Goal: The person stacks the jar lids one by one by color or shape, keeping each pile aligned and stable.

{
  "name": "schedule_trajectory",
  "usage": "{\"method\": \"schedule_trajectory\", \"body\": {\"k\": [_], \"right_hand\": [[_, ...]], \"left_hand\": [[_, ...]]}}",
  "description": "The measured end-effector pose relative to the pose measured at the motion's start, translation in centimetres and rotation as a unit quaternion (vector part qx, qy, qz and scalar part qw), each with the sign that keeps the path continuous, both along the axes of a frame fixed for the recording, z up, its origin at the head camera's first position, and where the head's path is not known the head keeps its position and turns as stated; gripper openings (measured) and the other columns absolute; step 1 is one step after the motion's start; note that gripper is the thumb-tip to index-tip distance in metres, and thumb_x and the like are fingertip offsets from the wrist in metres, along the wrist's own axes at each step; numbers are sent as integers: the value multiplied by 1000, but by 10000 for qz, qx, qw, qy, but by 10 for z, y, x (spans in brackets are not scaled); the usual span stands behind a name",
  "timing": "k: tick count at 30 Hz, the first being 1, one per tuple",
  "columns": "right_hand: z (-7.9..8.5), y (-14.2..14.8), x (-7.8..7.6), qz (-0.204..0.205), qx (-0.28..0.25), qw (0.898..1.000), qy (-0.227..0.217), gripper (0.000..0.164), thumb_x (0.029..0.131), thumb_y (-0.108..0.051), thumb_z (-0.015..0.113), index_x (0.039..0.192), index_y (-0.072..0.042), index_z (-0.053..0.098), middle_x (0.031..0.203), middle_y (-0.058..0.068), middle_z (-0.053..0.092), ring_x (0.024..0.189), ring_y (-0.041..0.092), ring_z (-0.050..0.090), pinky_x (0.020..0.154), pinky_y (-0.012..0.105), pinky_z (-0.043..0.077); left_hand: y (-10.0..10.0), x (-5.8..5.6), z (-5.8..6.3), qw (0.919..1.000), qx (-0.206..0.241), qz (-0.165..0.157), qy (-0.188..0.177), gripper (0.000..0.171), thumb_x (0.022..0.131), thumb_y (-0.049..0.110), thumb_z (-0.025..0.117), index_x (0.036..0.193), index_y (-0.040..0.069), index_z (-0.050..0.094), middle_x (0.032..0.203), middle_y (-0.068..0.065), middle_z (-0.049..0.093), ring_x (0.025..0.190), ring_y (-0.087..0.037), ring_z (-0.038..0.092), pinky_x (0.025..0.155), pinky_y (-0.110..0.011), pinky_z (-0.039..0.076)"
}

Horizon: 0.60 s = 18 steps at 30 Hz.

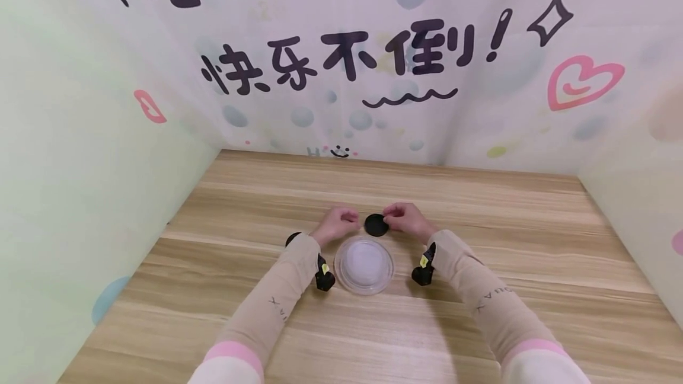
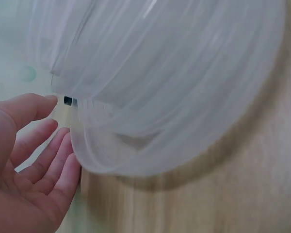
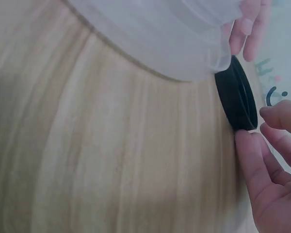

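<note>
A translucent round plastic container (image 1: 365,265) with ridged sides stands on the wooden table between my forearms. Just behind it a black round lid (image 1: 376,225) lies flat, its raised rim showing in the right wrist view. My right hand (image 1: 408,219) is at the lid's right edge; in the right wrist view a fingertip touches the rim (image 3: 235,99) while the thumb stays apart from it. Left of the lid, my left hand (image 1: 336,224) has loosely bent fingers with nothing between them. In the left wrist view its fingers (image 2: 63,182) are beside the container's wall, which hides most of the lid.
The wooden table (image 1: 213,289) runs back to a printed fabric wall (image 1: 320,117) with dark lettering. Pale side walls (image 1: 64,165) stand at the left and right. Black wrist-worn devices (image 1: 324,274) hang at both wrists, on either side of the container.
</note>
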State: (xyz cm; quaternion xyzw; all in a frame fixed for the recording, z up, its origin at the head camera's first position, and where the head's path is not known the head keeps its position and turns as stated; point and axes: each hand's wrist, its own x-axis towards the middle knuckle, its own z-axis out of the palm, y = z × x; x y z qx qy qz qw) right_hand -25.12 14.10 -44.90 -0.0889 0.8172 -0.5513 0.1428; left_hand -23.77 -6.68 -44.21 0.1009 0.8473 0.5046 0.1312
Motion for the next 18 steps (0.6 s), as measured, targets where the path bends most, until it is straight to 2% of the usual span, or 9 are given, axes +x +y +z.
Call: {"method": "schedule_trajectory", "body": {"k": [6,8,10,11,14,15,17,18], "right_hand": [[-5,0,-4,11,73,10000,-30,27,82,0,57,106,12,54,94,19,60,77,12,56,68,25,50],[-6,0,-5,-2,40,10000,-77,27,82,1,57,106,13,54,94,19,61,77,12,57,68,25,51],[-6,0,-6,-21,9,9999,-117,26,82,1,56,105,13,54,94,19,61,77,12,57,68,25,51],[-6,0,-6,-13,-11,9999,-116,26,82,2,56,105,14,54,94,20,61,77,13,57,69,25,51],[-5,0,-5,-1,27,10000,-90,25,83,2,56,104,14,54,93,20,61,77,13,57,69,24,51],[-4,-1,-5,-1,40,10000,-91,24,83,2,56,103,15,54,92,19,61,77,13,57,69,24,51],[-4,-1,-5,1,98,9999,-75,23,82,2,56,102,14,55,90,18,61,76,13,57,68,24,51],[-4,0,-4,-1,139,9999,-68,23,82,2,56,102,14,55,89,17,61,76,13,57,68,24,51]], "left_hand": [[4,-4,-3,9995,-87,112,-272,33,81,10,62,112,-2,57,105,-14,60,98,-24,55,84,-29,44],[4,-10,-9,9993,-10,118,-345,33,80,11,64,111,-1,58,103,-13,61,97,-22,56,83,-29,45],[3,-11,-10,9998,31,57,-179,33,80,13,65,110,1,59,102,-11,62,96,-20,57,83,-28,45],[2,-18,-22,9998,201,-61,-21,32,79,18,66,107,4,61,98,-8,63,92,-17,58,79,-25,46],[3,-23,-30,9994,242,-215,84,31,76,20,69,102,7,64,91,-4,65,85,-13,59,75,-22,47],[4,-22,-28,9994,216,-232,116,30,75,20,69,102,6,64,91,-5,65,85,-14,60,74,-22,47],[6,-22,-28,9995,203,-202,-101,30,75,17,69,101,4,64,90,-7,65,84,-15,60,74,-23,47],[8,-14,-15,9996,40,-103,-273,30,76,13,67,103,1,63,93,-10,64,88,-18,59,77,-25,47]]}}
